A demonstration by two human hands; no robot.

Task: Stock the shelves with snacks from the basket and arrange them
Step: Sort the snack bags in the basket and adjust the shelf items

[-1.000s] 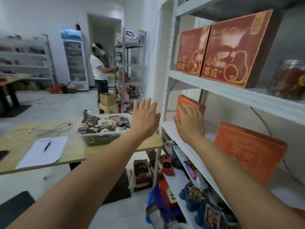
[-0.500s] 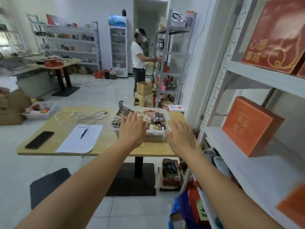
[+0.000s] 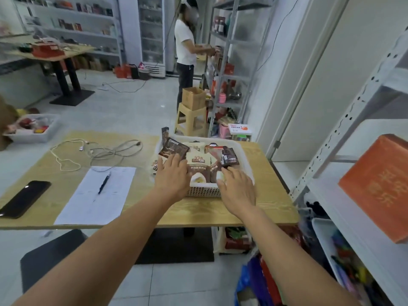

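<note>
Small shop: stocked shelves [image 3: 72, 29], fridge [image 3: 152, 34]

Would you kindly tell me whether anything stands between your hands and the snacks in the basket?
Nothing visible does: the left hand and right hand hover over the basket rim, at the snack packets.

On the wooden surface [image 3: 271, 195] a white basket [image 3: 205, 191] holds brown and cream snack packets [image 3: 198, 164]. The left hand [image 3: 171, 176] and right hand [image 3: 237, 186] spread over its near side, fingers straight. A paper sheet [image 3: 92, 202] with a pen [image 3: 104, 183], a black phone [image 3: 24, 198] and cables [image 3: 99, 151] lie to the left. An orange box [image 3: 379, 186] stands on the white shelf [image 3: 353, 219].
</note>
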